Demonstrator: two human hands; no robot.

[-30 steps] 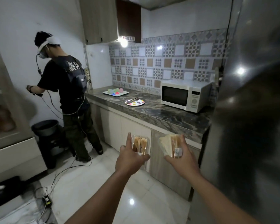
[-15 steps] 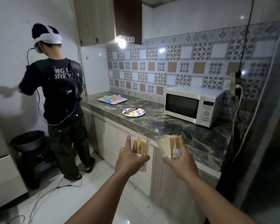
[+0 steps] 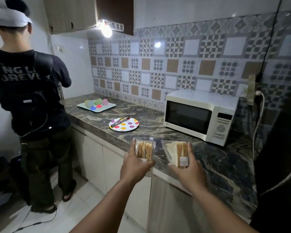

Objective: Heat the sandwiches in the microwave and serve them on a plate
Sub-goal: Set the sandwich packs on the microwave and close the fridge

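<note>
Patterned tiles [image 3: 175,64] cover the far wall of a dim kitchen, lit by a bare bulb [image 3: 106,31] under the upper cupboards [image 3: 71,12]. A dark marbled worktop [image 3: 213,158] runs from far left to near right above pale cupboard doors [image 3: 94,158]. At the left a second person [image 3: 30,101] in a black shirt stands with their back turned, a white band around the head. On the right part of the worktop sits a white microwave [image 3: 200,115], its door closed, with a cable [image 3: 257,121] hanging just to its right. Left of the microwave lies a round plate [image 3: 129,127] with coloured dots, and a pair of tongs [image 3: 119,121] rests across it. Farther left, a pale tray [image 3: 106,107] carries small coloured shapes.

Nearest the camera, two bare arms reach out above the worktop's near edge. The left hand [image 3: 134,165] holds a clear-wrapped sandwich pack [image 3: 144,151] upright, its fingers [image 3: 133,147] curled round the pack's left side and the thumb across its lower end. The right hand [image 3: 188,170] holds a second wrapped sandwich [image 3: 175,153], a wedge with a small label, gripped between thumb at the left and fingers [image 3: 190,148] up its right side. Both packs are in the air, apart from each other, near the plate and microwave.
</note>
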